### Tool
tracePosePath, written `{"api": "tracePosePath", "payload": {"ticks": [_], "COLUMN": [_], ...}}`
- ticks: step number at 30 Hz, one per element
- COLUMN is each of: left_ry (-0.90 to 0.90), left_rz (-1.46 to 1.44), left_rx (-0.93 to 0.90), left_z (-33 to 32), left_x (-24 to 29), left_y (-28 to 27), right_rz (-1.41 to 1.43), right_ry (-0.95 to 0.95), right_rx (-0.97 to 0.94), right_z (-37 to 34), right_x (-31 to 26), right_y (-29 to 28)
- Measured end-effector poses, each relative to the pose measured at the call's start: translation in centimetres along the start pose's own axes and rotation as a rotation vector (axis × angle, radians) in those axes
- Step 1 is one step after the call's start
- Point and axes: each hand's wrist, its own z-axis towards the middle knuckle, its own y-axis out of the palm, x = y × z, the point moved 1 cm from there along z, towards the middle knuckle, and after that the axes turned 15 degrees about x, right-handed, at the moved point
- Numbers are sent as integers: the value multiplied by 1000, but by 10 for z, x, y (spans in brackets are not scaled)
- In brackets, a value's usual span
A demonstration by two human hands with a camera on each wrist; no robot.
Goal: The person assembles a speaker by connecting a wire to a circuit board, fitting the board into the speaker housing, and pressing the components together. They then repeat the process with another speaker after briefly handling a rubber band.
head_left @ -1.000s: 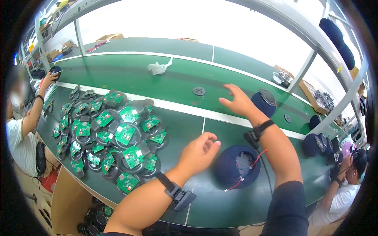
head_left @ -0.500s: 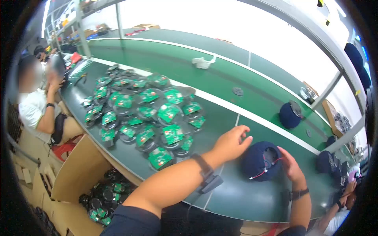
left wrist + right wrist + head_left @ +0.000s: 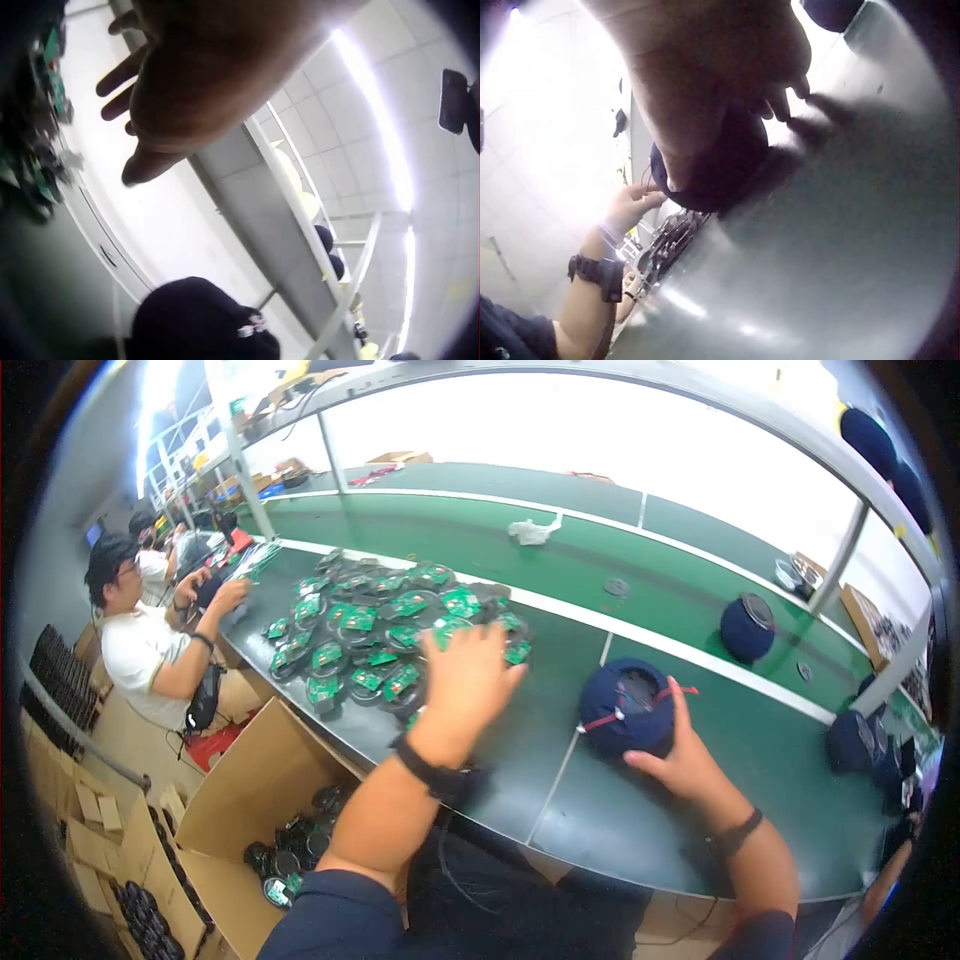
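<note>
My left hand (image 3: 468, 685) hangs with spread fingers above the near edge of a pile of green circuit boards on black round parts (image 3: 352, 617). The left wrist view shows that hand (image 3: 202, 82) with nothing against its palm. My right hand (image 3: 695, 755) holds the right side of a navy round thing (image 3: 605, 705), thumb at the front and fingers along the side. Red wires and a white connector show at its grey recessed opening. In the right wrist view the navy thing (image 3: 731, 165) sits partly hidden behind the right hand (image 3: 712, 67).
A second navy round thing (image 3: 747, 630), a grey disc (image 3: 615, 587) and a crumpled plastic bag (image 3: 535, 531) lie on the green strip beyond. More navy things (image 3: 850, 742) stand at right. A cardboard box (image 3: 235, 785) stands below the table edge; a person (image 3: 150, 650) sits at left.
My left hand has moved left from beside the navy thing to over the boards, its fingers spreading. My right hand has come back from the green strip to the near navy thing.
</note>
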Motion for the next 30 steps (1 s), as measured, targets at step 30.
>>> {"api": "tracePosePath", "payload": {"ticks": [30], "left_ry": [-660], "left_rz": [-1793], "left_rx": [138], "left_z": [26], "left_x": [37], "left_y": [29], "right_rz": [-116], "right_ry": [-509], "right_rx": [172], "right_z": [-17], "right_x": [-45], "right_y": [-13]}}
